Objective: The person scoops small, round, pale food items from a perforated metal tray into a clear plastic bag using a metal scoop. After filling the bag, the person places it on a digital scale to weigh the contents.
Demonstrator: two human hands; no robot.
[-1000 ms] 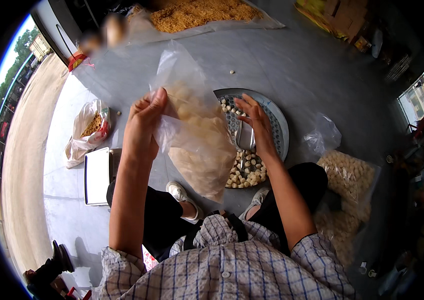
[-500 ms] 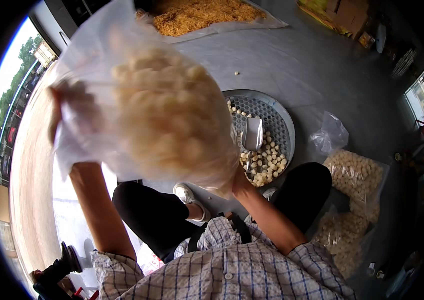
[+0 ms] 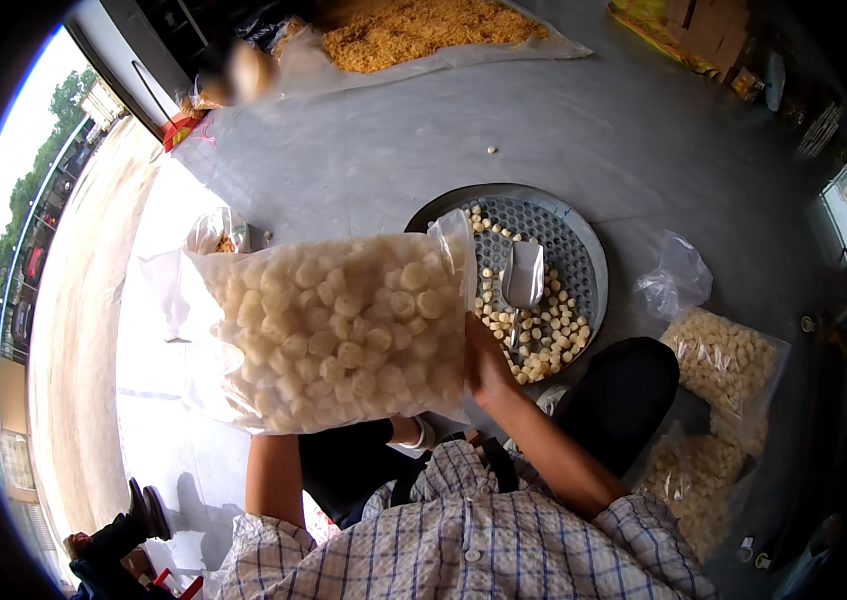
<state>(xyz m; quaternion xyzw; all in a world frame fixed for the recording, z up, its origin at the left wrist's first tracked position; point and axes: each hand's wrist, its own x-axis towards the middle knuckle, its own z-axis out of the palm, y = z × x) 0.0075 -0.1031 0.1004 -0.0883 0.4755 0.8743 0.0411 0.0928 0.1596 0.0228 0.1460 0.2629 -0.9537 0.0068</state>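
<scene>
A large clear plastic bag full of cream, stubby round pieces that look like dried scallops lies level in the air before me, above my knees. My right hand grips its right end, thumb side showing. From below, my left forearm runs up behind the bag; that hand supports it from underneath, its fingers hidden. Past the bag's right end, on the floor, is a round metal tray with a dimpled bottom. Loose scallop-like pieces lie in it, along with a metal scoop.
Right of my knee lie filled clear bags and a crumpled plastic bag. Orange-yellow shreds cover a sheet at the back. Cardboard boxes stand far right. A small open bag sits at the left; another person's feet show lower left.
The bag has come down from a raised, tilted position to lie nearly level. My left hand, seen earlier at the bag's left end, is now behind it.
</scene>
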